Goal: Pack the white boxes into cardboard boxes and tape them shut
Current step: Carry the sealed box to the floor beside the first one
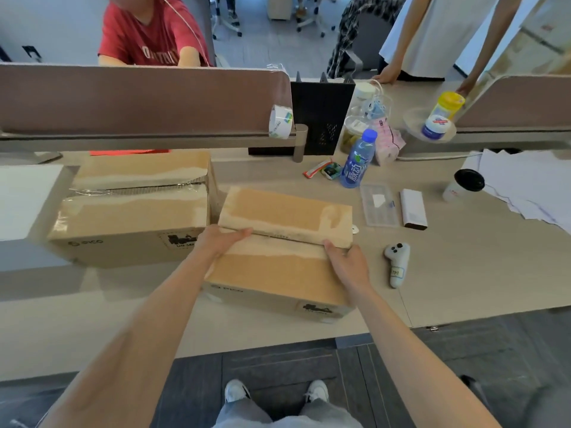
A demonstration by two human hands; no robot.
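A cardboard box (278, 270) sits on the desk in front of me with its top flaps folded nearly shut. My left hand (221, 240) lies flat on the near flap at its left end, fingers reaching the seam. At the right end of the same flap my right hand (347, 262) presses down. The far flap (284, 213) stands slightly raised above the seam. A second cardboard box (133, 211), taped along its seam, stands to the left. A roll of clear tape (279, 122) hangs on the end of the desk divider. No white boxes show.
To the right lie a white controller (397, 262), a blue bottle (358, 160), a clear case (378, 205), a white bar (413, 208), a lidded cup (463, 185) and papers (525, 183). A black file holder (321, 115) stands behind. Two other people are beyond the divider.
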